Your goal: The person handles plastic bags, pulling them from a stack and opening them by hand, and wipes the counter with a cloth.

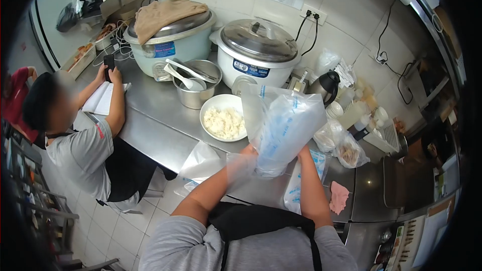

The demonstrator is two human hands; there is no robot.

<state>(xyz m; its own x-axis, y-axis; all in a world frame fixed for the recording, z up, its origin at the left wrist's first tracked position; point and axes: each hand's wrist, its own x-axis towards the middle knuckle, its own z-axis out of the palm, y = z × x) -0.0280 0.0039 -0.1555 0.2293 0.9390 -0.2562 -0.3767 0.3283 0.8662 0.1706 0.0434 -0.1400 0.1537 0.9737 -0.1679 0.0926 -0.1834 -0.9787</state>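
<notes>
In front of me I hold up a bundle of clear plastic bags (pixel 286 125) with blue print, its top flaring wide. My left hand (pixel 249 151) grips its left side, the fingers mostly hidden by the plastic. On the other side my right hand (pixel 304 153) is closed on it as well, with the fingertips out of sight. Just beyond my left hand sits a white bowl of rice (pixel 223 120). Loose clear plastic (pixel 203 163) lies by my left forearm, and a blue-printed packet (pixel 293 190) lies beside my right forearm.
Two rice cookers (pixel 258 50) stand against the wall, one topped by a brown cloth (pixel 168 15). A metal pot (pixel 196 88) holds utensils. Bagged items (pixel 349 150), a thermos jug (pixel 327 84) and a pink cloth (pixel 339 196) lie rightward. A person (pixel 83 150) sits left with a phone.
</notes>
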